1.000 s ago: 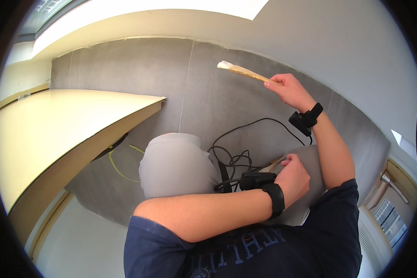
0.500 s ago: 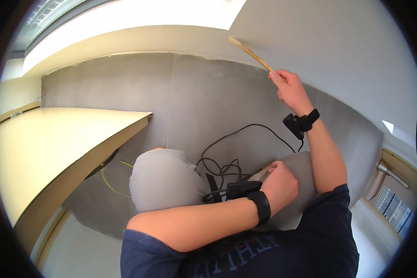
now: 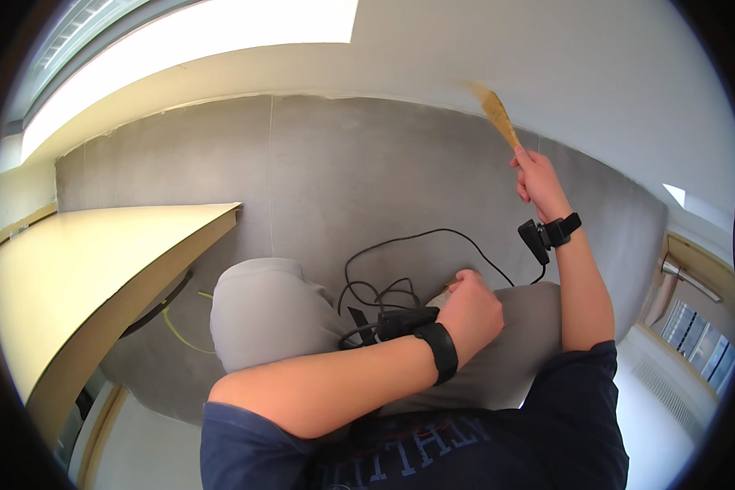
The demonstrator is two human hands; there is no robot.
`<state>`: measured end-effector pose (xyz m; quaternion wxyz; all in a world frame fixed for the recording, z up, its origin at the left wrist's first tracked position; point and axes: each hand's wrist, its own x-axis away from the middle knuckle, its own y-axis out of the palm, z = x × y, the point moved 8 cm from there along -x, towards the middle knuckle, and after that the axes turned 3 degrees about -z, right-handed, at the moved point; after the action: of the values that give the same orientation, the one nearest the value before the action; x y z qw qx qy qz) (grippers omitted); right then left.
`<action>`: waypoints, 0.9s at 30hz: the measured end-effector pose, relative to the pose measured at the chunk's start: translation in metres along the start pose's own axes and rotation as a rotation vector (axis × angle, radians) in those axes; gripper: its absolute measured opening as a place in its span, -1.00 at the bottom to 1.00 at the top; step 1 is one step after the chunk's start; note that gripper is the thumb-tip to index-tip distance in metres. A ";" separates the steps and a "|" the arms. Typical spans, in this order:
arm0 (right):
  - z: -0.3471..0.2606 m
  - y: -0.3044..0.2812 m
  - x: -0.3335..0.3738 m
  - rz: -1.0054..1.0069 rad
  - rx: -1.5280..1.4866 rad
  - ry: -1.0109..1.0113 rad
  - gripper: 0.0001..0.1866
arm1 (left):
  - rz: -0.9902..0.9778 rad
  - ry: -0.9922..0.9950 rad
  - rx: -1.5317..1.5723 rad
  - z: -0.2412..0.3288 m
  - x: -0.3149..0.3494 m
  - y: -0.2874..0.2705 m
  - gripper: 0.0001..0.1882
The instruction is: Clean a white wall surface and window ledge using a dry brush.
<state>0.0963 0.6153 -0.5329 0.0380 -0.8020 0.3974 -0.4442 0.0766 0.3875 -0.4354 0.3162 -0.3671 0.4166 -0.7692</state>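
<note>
My right hand (image 3: 541, 181) is raised in front of the white wall's lower part, closed around the handle of a flat paintbrush (image 3: 500, 118). The brush is yellowish and wooden-looking; its pale tip points up and left and is smeared by motion. Over my right thigh rests my left hand (image 3: 475, 314), its fingers curled closed. A bit of something beige shows beside those fingers, and I cannot make out whether they hold it. Each wrist wears a black strap with a small black device, such as the right one (image 3: 547, 235).
A pale yellow board or tabletop (image 3: 98, 253) juts in from the left. Black cable (image 3: 400, 239) loops over the grey floor (image 3: 367, 163) near my knees, and a yellow strip (image 3: 175, 331) lies under the board. The white wall (image 3: 596, 73) meets the floor ahead, with a window (image 3: 77, 49) at upper left.
My right hand has moved right and slightly down, swinging the paintbrush away from the bright patch and turning its wide face into view. The left hand stays closed over the thigh.
</note>
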 end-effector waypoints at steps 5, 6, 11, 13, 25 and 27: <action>0.051 -0.083 0.026 0.302 -0.036 0.051 -0.59 | 0.063 -0.013 0.111 -0.010 -0.011 -0.002 -0.91; 0.060 -0.095 0.032 0.337 -0.050 0.053 -0.59 | 0.089 -0.029 0.139 -0.018 -0.008 -0.011 -0.90; 0.034 -0.102 0.051 0.314 0.245 -0.203 -0.60 | 0.191 -0.060 0.032 -0.045 -0.027 0.004 -0.89; 0.017 -0.090 0.052 0.250 0.222 -0.287 -0.63 | 0.103 -0.092 0.055 -0.057 -0.037 0.000 -0.87; -0.063 0.008 0.059 -0.305 -0.020 -0.547 -0.79 | 0.612 -0.564 0.963 -0.172 -0.003 -0.067 -0.58; -0.069 0.012 0.066 -0.321 -0.047 -0.562 -0.80 | 0.695 -0.522 1.092 -0.173 -0.001 -0.072 -0.63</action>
<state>0.0564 0.5834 -0.4514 0.0570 -0.9463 0.2501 -0.1966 -0.0791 0.4919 -0.4398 0.7729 -0.1740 -0.0261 -0.6096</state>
